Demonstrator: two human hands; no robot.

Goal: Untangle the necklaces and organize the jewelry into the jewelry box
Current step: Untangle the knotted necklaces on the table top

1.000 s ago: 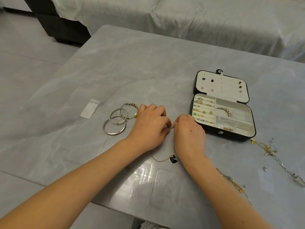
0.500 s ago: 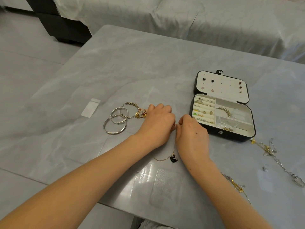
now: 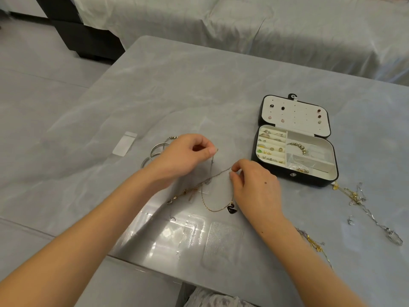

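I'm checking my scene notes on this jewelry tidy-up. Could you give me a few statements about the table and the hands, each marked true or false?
1. The jewelry box stands open. True.
2. The left hand and right hand each pinch the chain. True.
3. The black pendant lies inside the box. False: it lies on the table beside the right hand.
4. The silver bangles lie right of the box. False: they lie left of it, partly hidden behind the left hand.

Bangles (image 3: 155, 151) half hidden behind left hand (image 3: 182, 158).
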